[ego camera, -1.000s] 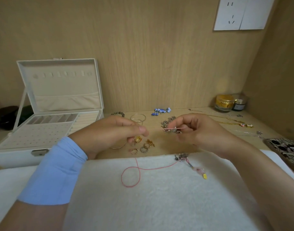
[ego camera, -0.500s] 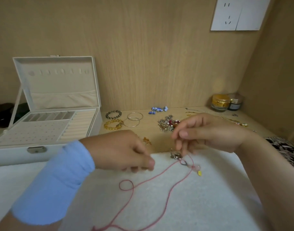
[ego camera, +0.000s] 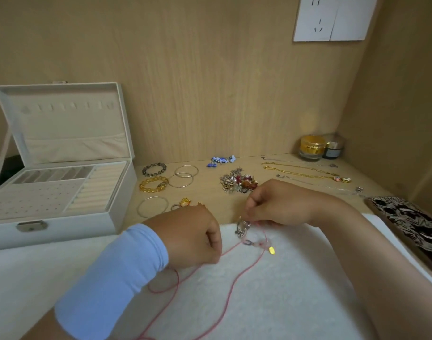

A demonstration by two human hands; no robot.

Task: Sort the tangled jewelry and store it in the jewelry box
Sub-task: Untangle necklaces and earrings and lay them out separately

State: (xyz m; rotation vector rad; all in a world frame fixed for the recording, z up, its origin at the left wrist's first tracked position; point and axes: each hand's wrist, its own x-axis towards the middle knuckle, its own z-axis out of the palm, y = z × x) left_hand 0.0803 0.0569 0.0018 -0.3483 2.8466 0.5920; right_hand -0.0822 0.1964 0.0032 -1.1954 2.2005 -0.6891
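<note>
A thin red cord necklace (ego camera: 237, 278) with small charms (ego camera: 259, 244) and a silver clasp cluster (ego camera: 242, 228) lies on the white towel (ego camera: 296, 303). My left hand (ego camera: 193, 239), fingers curled, pinches the cord at its left strand. My right hand (ego camera: 281, 204) pinches the cord at the silver cluster. The white jewelry box (ego camera: 63, 192) stands open at the left, its trays bare. A tangled pile of small jewelry (ego camera: 238, 184) lies on the wooden table behind my right hand.
Bead bracelets (ego camera: 153, 184), silver bangles (ego camera: 183, 176), a lone bangle (ego camera: 152, 207), rings (ego camera: 183, 203) and blue earrings (ego camera: 221, 160) lie mid-table. Gold and silver chains (ego camera: 308, 173) stretch at right. Two jars (ego camera: 312, 147) stand at the back corner. A patterned case (ego camera: 411, 224) lies at right.
Both hands came down from the table onto the towel. The red cord, loosely looped a second ago, is now drawn out into a long strand between my hands.
</note>
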